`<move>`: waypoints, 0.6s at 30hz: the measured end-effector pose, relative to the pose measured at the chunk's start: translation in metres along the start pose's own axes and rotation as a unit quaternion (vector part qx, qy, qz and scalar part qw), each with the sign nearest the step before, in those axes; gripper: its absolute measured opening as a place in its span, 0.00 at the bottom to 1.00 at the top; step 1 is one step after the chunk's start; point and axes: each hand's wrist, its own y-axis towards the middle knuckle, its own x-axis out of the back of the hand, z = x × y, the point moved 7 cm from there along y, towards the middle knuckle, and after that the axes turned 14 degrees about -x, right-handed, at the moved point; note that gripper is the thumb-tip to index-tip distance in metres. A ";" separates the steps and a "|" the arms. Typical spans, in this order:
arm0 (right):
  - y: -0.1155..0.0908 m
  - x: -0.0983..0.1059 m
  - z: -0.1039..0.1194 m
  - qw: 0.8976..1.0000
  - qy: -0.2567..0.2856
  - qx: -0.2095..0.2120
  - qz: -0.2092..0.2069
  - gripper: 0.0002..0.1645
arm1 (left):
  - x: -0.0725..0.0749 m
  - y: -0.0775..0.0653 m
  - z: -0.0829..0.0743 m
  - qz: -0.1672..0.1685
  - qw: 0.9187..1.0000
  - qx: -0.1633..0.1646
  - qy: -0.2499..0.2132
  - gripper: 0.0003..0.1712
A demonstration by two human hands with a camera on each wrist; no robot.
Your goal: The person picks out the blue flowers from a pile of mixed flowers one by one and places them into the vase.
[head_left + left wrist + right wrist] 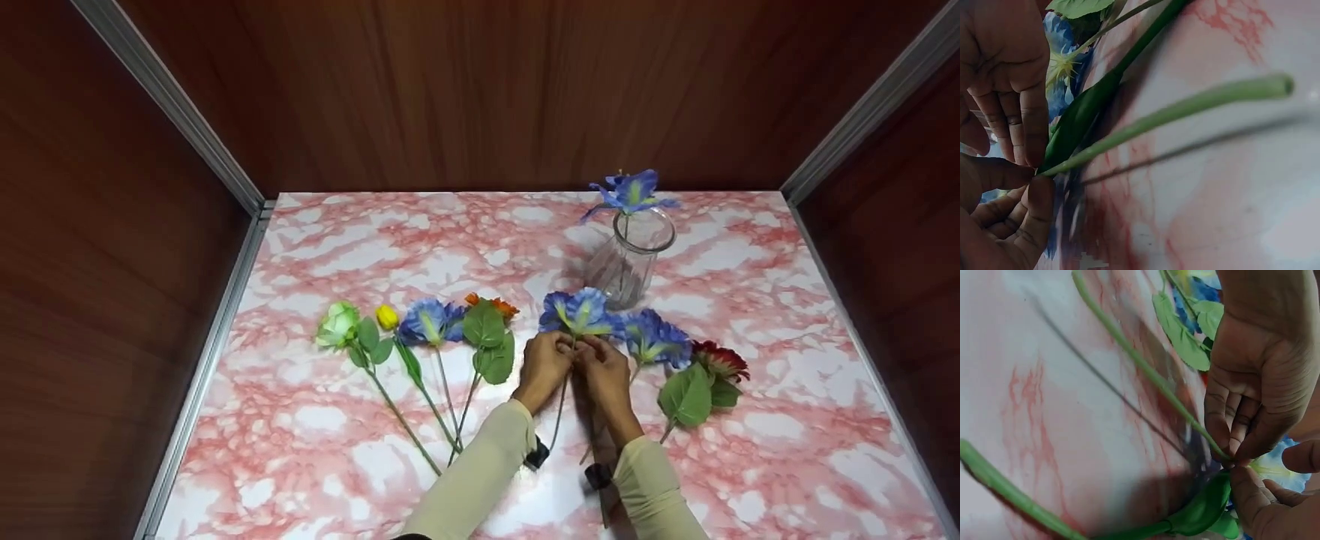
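- Both forearms (484, 457) angle inward, bringing the fingers together.
- The glass vase (628, 271) stands beyond the fingers, to their right.
- Left hand (544, 366) and right hand (607, 375) meet — fingers curled, fingertips pinching.
- The blue flower (583, 310) spreads its bloom just past the fingertips.
- Its stem (561, 409) — thin — runs from the pinch toward the person.

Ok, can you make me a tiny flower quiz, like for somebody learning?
1. What colour is the flower standing in the glass vase: (a) red, (b) blue or (c) yellow?
2. True or false: in the head view, the pale green flower lies left of the yellow bud.
3. What do the left hand and right hand pinch?

Key: 1. b. 2. True. 3. The thin stem of another blue flower.
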 end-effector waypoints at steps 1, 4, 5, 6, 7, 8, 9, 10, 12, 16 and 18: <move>-0.001 -0.001 0.001 1.000 -0.006 0.005 -0.002 0.20 | 0.002 0.000 0.000 -0.006 1.000 0.003 -0.011 0.07; -0.005 -0.004 0.002 0.999 -0.031 0.024 -0.011 0.21 | 0.008 0.003 -0.002 -0.026 0.999 0.010 -0.035 0.08; -0.006 -0.005 0.002 0.999 -0.041 0.032 -0.012 0.21 | 0.010 0.004 -0.003 -0.033 0.998 0.010 -0.043 0.08; -0.007 -0.006 0.002 0.998 -0.051 0.041 -0.013 0.21 | 0.012 0.005 -0.003 -0.039 0.998 0.010 -0.051 0.09; -0.008 -0.007 0.003 0.997 -0.060 0.050 -0.013 0.21 | 0.014 0.007 -0.004 -0.046 0.998 0.008 -0.052 0.09; -0.008 -0.009 0.003 0.996 -0.065 0.057 -0.012 0.20 | 0.016 0.008 -0.005 -0.052 0.997 0.005 -0.052 0.09; -0.009 -0.010 0.003 0.995 -0.072 0.064 -0.012 0.20 | 0.018 0.010 -0.006 -0.057 0.997 0.001 -0.055 0.09; -0.009 -0.010 0.003 0.995 -0.077 0.069 -0.012 0.20 | 0.020 0.011 -0.008 -0.063 0.996 -0.005 -0.056 0.09; -0.010 -0.012 0.004 0.994 -0.082 0.075 -0.009 0.20 | 0.023 0.013 -0.011 -0.072 0.996 -0.015 -0.059 0.09; -0.012 -0.013 0.005 0.992 -0.093 0.083 -0.009 0.19 | 0.029 0.017 -0.016 -0.089 0.993 -0.029 -0.077 0.09; -0.013 -0.014 0.006 0.991 -0.099 0.092 -0.007 0.17 | 0.034 0.019 -0.019 -0.098 0.991 -0.037 -0.083 0.09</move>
